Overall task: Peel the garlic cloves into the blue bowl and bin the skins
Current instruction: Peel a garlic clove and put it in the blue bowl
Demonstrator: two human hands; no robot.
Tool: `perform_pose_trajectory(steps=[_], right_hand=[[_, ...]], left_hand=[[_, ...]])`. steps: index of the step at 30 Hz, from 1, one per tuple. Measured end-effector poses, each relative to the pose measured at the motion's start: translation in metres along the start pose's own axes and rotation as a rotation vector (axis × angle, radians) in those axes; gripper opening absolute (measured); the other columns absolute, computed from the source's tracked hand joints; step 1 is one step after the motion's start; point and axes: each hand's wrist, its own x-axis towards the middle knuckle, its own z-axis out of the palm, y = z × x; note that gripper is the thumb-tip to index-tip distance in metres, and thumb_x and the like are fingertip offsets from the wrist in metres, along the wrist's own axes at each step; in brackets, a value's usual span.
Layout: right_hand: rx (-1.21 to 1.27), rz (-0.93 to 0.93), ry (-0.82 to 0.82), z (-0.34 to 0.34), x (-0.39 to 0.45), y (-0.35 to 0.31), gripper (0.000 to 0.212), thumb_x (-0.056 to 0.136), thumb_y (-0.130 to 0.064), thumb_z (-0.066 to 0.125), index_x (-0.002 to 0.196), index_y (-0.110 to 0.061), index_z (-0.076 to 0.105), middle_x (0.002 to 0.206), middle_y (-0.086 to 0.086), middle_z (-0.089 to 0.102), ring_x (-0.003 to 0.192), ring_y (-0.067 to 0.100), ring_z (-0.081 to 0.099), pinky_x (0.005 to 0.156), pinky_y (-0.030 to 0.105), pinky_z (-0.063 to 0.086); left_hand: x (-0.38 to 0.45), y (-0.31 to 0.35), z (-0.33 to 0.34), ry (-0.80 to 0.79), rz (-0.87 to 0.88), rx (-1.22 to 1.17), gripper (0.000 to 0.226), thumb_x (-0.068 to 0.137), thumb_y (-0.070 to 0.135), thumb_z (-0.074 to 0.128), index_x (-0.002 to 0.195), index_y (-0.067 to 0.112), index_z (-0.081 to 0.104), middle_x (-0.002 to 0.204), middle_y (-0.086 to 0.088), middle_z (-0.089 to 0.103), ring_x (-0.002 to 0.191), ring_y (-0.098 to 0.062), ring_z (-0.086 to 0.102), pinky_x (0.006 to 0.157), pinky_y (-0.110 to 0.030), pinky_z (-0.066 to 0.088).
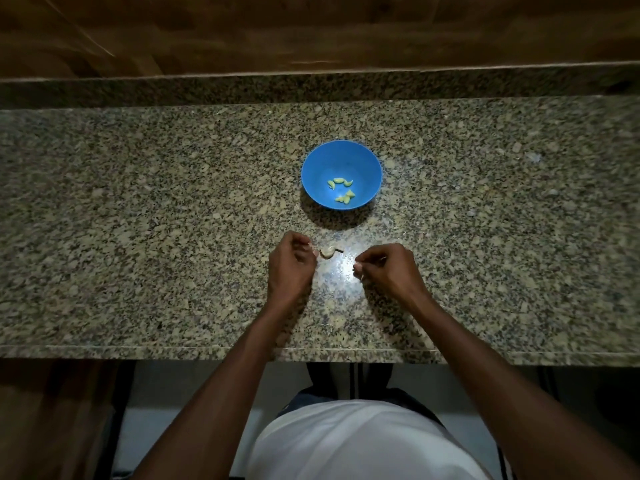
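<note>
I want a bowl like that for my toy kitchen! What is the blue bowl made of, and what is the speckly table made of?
The blue bowl looks like plastic: one even bright colour, thin rim, smooth with a dull sheen. It could be melamine; the picture cannot settle that. The counter looks like polished granite: tan, grey and black flecks all over, and a shiny glare spot between the hands.

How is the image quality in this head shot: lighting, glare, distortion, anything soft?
Head view: dim overall, corners darkened; a bright glare patch sits on the speckled granite counter between the left hand and right hand; the blue plastic bowl casts a dark shadow toward the person; the counter edges bow from the wide-angle lens; the hands look slightly soft.
</note>
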Motion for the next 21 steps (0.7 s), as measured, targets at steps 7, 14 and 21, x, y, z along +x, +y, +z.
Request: perform_pose_trajectory(steps=[7, 14, 21], right_hand=[[-0.519, -0.257, 0.025, 0.005, 0.005, -0.005, 0.012, 0.091, -0.008, 0.072, 0.086, -0.012, 0.082, 0.082, 0.006, 0.069, 0.070, 0.021, 0.065, 0.060, 0.031, 0.050], [-0.599, -0.251, -0.025, 0.015, 0.012, -0.017, 0.020, 0.079, 0.009, 0.068, 0.075, -0.009, 0.075, 0.072, 0.006, 0.069, 0.060, 0.018, 0.067, 0.058, 0.041, 0.060], [-0.755, -0.256, -0.006, 0.024, 0.009, -0.019, 0.027, 0.075, 0.007, 0.066, 0.072, -0.018, 0.074, 0.075, 0.000, 0.064, 0.063, 0.016, 0.061, 0.057, 0.035, 0.055]], left_hand=[[0.026, -0.019, -0.002, -0.102, 0.244, 0.387, 0.046, 0.089, 0.026, 0.076, 0.129, 0.011, 0.059, 0.129, -0.008, 0.054, 0.125, -0.027, 0.043, 0.101, -0.041, 0.044], [0.024, -0.040, -0.003, -0.150, 0.345, 0.462, 0.058, 0.098, 0.034, 0.066, 0.149, 0.011, 0.052, 0.160, -0.015, 0.039, 0.149, -0.036, 0.030, 0.120, -0.053, 0.031], [0.015, -0.067, 0.000, -0.217, 0.363, 0.457, 0.066, 0.107, 0.052, 0.045, 0.165, 0.029, 0.025, 0.175, 0.002, 0.007, 0.162, -0.022, -0.003, 0.128, -0.045, -0.005]])
